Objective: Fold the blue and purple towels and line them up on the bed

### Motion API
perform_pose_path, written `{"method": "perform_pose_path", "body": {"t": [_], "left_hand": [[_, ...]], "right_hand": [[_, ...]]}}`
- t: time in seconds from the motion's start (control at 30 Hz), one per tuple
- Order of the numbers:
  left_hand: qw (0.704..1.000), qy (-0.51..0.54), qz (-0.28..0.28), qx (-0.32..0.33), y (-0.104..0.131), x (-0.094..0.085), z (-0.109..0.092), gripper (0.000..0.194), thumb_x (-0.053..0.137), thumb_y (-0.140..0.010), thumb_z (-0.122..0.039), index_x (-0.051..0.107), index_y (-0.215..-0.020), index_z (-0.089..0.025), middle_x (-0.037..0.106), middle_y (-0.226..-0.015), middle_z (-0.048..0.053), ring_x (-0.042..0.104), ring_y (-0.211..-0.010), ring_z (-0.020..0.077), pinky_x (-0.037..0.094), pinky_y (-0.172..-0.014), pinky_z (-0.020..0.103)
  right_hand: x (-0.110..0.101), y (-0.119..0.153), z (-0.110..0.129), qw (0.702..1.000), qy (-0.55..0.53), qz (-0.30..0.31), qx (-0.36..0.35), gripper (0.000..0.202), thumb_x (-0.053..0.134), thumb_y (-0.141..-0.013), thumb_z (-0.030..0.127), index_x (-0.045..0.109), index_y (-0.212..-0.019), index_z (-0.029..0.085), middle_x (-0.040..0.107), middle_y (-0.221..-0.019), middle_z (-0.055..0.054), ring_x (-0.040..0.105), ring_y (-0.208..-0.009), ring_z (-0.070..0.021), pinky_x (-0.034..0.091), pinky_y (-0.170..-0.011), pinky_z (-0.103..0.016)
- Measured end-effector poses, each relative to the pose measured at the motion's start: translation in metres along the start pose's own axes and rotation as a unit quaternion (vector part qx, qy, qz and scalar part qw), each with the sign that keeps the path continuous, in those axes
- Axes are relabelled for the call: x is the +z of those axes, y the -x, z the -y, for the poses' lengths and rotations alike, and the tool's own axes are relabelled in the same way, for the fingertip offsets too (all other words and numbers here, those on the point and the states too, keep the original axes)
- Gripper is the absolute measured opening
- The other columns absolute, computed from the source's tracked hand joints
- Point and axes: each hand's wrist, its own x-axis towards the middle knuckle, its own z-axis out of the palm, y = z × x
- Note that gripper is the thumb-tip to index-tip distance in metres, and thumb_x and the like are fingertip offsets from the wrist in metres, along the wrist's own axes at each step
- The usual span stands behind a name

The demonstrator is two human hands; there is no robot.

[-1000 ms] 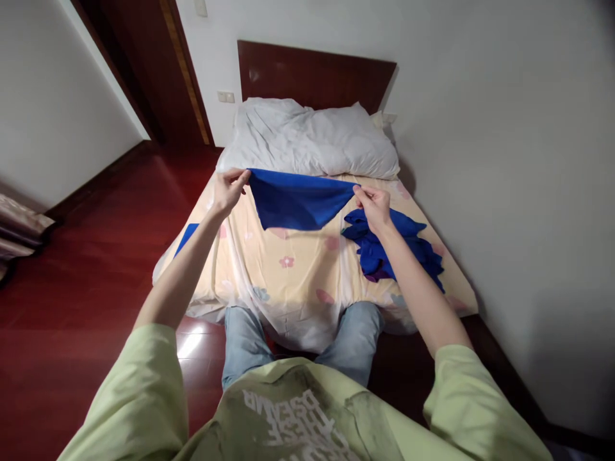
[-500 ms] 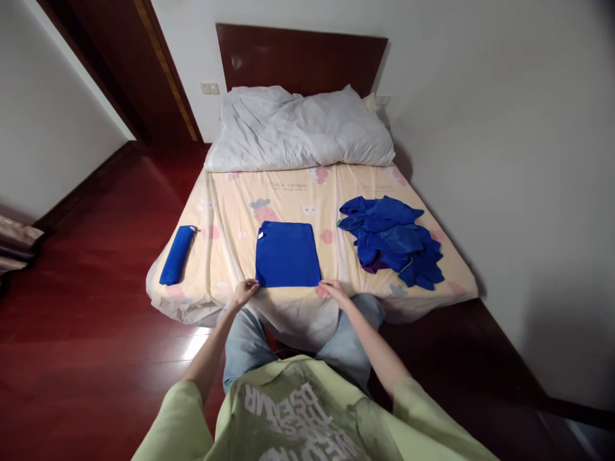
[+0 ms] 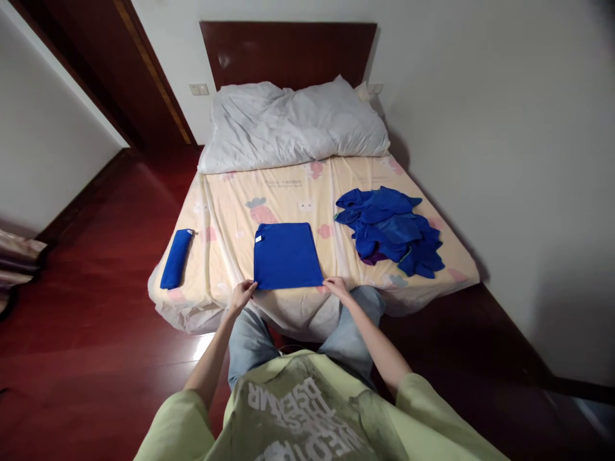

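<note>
The left hand (image 3: pixel 243 296) and right hand (image 3: pixel 337 287) are pinching the near corners of a blue cloth (image 3: pixel 287 256), which is lying flat on the bed (image 3: pixel 230 198) near the frame's centre. A rolled blue cloth (image 3: pixel 177 259) is resting at left, a crumpled cloth pile (image 3: pixel 389 224) at right.

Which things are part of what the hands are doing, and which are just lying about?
Part of it:
flat blue cloth, near corners pinched by the left hand and right hand
heap of cloths, probably
rolled or folded blue cloth, probably

Seemingly just there:
white bedding by the headboard
striped fabric at the picture's left edge
</note>
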Motion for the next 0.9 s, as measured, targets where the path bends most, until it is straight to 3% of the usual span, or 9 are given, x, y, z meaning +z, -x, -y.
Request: {"method": "perform_pose_path", "body": {"t": [0.2, 0.33, 0.43, 0.53, 0.63, 0.73, 0.9], "left_hand": [[0.997, -0.014, 0.071, -0.016, 0.027, -0.01, 0.015, 0.063, 0.065, -0.071, -0.077, 0.07, -0.087, -0.017, 0.062, -0.061, 0.001, 0.06, -0.054, 0.0171, 0.045, -0.05, 0.026], [0.996, -0.058, 0.073, 0.005, 0.009, -0.023, 0.009, 0.056, 0.062, -0.076, -0.069, 0.073, -0.094, -0.017, 0.073, -0.076, 0.007, 0.068, -0.067, 0.0221, 0.052, -0.056, 0.029], [0.991, -0.119, 0.013, 0.055, -0.033, -0.032, -0.012, 0.042, 0.058, -0.083, -0.056, 0.074, -0.096, -0.019, 0.076, -0.087, 0.009, 0.072, -0.081, 0.025, 0.059, -0.072, 0.034], [0.979, -0.156, -0.018, 0.127, -0.091, -0.03, -0.04, 0.033, 0.053, -0.091, -0.041, 0.074, -0.101, -0.018, 0.075, -0.105, 0.013, 0.073, -0.093, 0.0253, 0.061, -0.084, 0.036], [0.961, -0.202, -0.002, 0.188, -0.151, -0.022, -0.065, 0.027, 0.054, -0.091, -0.029, 0.073, -0.106, -0.017, 0.071, -0.116, 0.015, 0.07, -0.107, 0.0279, 0.057, -0.1, 0.042], [0.939, -0.262, 0.047, 0.219, -0.197, -0.017, -0.077, 0.028, 0.059, -0.088, -0.023, 0.073, -0.112, -0.016, 0.069, -0.121, 0.017, 0.063, -0.122, 0.0318, 0.049, -0.113, 0.046], [0.914, -0.323, 0.136, 0.205, -0.238, -0.018, -0.073, 0.034, 0.061, -0.083, -0.016, 0.074, -0.114, -0.016, 0.071, -0.118, 0.015, 0.067, -0.116, 0.0307, 0.052, -0.109, 0.042]], "right_hand": [[-0.011, 0.002, -0.035, 0.995, 0.04, 0.08, 0.051, 0.018, 0.062, -0.068, 0.027, 0.063, -0.053, 0.018, 0.056, -0.048, 0.001, 0.052, -0.05, -0.0136, 0.036, -0.051, -0.023], [-0.015, -0.014, -0.04, 0.992, 0.066, 0.094, 0.048, 0.014, 0.063, -0.075, 0.023, 0.068, -0.063, 0.018, 0.065, -0.057, -0.001, 0.059, -0.053, -0.0142, 0.042, -0.052, -0.022], [-0.018, -0.045, -0.023, 0.995, 0.092, 0.004, -0.03, 0.014, 0.06, -0.082, 0.02, 0.074, -0.079, 0.018, 0.076, -0.078, -0.006, 0.071, -0.075, -0.019, 0.054, -0.07, -0.026], [-0.015, -0.095, 0.006, 0.984, 0.111, -0.063, -0.127, 0.025, 0.053, -0.091, 0.019, 0.076, -0.1, 0.018, 0.078, -0.103, -0.011, 0.073, -0.095, -0.0226, 0.058, -0.087, -0.033], [-0.005, -0.154, 0.034, 0.965, 0.15, -0.055, -0.208, 0.036, 0.05, -0.094, 0.014, 0.073, -0.121, 0.017, 0.073, -0.123, -0.015, 0.069, -0.112, -0.0247, 0.054, -0.105, -0.041], [0.009, -0.209, 0.048, 0.953, 0.198, -0.041, -0.224, 0.044, 0.05, -0.093, 0.009, 0.066, -0.134, 0.015, 0.066, -0.135, -0.017, 0.061, -0.127, -0.0263, 0.047, -0.116, -0.045], [0.023, -0.263, 0.038, 0.947, 0.243, 0.012, -0.209, 0.037, 0.056, -0.091, 0.007, 0.072, -0.124, 0.017, 0.067, -0.121, -0.014, 0.06, -0.122, -0.0252, 0.047, -0.115, -0.044]]}}
